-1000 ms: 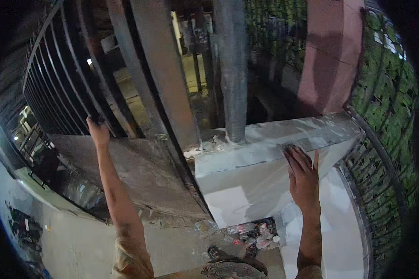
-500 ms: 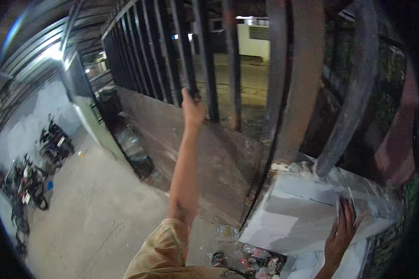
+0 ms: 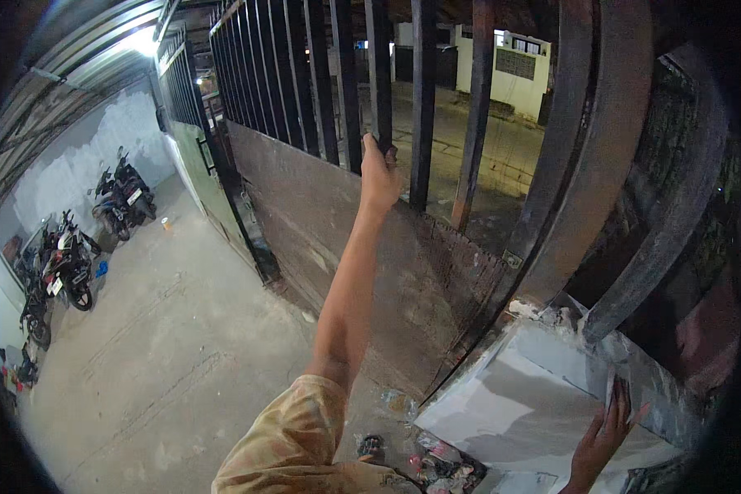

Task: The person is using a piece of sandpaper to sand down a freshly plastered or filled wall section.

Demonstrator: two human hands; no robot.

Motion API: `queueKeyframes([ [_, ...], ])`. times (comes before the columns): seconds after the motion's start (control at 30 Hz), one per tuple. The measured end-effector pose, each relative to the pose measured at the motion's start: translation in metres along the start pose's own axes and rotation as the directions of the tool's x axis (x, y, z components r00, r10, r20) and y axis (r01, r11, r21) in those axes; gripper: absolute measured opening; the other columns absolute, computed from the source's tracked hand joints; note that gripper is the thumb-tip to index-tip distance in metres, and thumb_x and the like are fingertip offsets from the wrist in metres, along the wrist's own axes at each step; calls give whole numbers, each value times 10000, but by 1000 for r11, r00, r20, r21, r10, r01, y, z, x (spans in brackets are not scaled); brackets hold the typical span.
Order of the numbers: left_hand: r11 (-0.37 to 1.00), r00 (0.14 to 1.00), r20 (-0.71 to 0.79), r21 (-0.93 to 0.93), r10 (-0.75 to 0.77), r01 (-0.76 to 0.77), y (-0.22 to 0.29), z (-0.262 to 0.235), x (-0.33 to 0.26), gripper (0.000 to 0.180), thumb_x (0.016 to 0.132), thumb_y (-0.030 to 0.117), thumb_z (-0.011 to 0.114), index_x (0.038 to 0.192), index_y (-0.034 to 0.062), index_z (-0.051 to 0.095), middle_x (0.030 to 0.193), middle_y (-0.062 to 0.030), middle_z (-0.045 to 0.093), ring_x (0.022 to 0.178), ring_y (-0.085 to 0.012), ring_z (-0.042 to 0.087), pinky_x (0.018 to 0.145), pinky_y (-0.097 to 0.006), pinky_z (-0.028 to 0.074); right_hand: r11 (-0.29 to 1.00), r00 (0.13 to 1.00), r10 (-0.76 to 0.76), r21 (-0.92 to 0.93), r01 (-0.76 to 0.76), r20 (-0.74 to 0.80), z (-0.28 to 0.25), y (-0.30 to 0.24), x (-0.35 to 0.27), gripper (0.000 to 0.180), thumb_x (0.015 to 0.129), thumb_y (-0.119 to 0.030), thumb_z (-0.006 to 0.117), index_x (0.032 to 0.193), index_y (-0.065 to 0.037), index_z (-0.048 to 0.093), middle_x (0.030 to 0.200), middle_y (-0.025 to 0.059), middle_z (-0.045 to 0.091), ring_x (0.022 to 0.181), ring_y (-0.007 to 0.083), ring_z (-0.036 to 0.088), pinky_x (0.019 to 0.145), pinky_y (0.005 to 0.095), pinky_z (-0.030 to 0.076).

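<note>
A low wall [image 3: 477, 399] with a smooth, whitish face stands at lower right, and the right hand [image 3: 605, 432] rests on its upper edge, fingers long and close together; whether that grip pinches the thin pale sliver at the fingertips I cannot tell. The wall looks partly finished — its face mostly even and pale, apart from a grey area that may be shadow, its ledge streaky, and the crumbly mortar [image 3: 539, 311] at its left end seemingly left rough. A grey rounded post [image 3: 659, 267] rises from the ledge. Left of the wall is a gate of dull brown sheet metal [image 3: 305, 218] below dark upright bars; the left hand [image 3: 380, 177] is closed round one bar [image 3: 379, 90]. Farther left of the wall, motorbikes [image 3: 70, 267] stand on scuffed concrete floor [image 3: 173, 346] — plastic litter [image 3: 440, 469] lies at the wall's foot.
</note>
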State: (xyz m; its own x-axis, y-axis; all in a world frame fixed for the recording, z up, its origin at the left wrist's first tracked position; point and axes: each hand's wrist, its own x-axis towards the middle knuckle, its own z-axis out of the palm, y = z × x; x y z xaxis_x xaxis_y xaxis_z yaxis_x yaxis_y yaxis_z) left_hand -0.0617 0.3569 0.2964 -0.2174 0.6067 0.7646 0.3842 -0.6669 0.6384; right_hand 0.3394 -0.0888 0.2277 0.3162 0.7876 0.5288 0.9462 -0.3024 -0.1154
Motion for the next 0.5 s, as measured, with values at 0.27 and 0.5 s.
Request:
queueKeyframes([
  [0.27, 988, 986, -82, 68, 146, -140, 12, 8, -10, 393, 961, -101, 473, 1337, -97, 358, 1078, -271, 631, 919, -320, 638, 776, -328, 472, 999, 999, -48, 1, 48, 5, -9, -3, 3, 443, 1123, -196, 347, 1491, -19, 517, 1547, 141, 507, 1500, 312, 393, 1301, 601, 27],
  [0.5, 994, 995, -81, 99, 60, -52, 3, -6, -16, 297, 1017, -53, 468, 1301, -40, 383, 1066, -267, 647, 944, -391, 650, 799, -350, 477, 1000, 998, 16, -26, -18, -58, 2, 9, 1, 442, 1130, -204, 339, 1497, -34, 517, 1558, 127, 505, 1495, 303, 405, 1300, 599, 36],
])
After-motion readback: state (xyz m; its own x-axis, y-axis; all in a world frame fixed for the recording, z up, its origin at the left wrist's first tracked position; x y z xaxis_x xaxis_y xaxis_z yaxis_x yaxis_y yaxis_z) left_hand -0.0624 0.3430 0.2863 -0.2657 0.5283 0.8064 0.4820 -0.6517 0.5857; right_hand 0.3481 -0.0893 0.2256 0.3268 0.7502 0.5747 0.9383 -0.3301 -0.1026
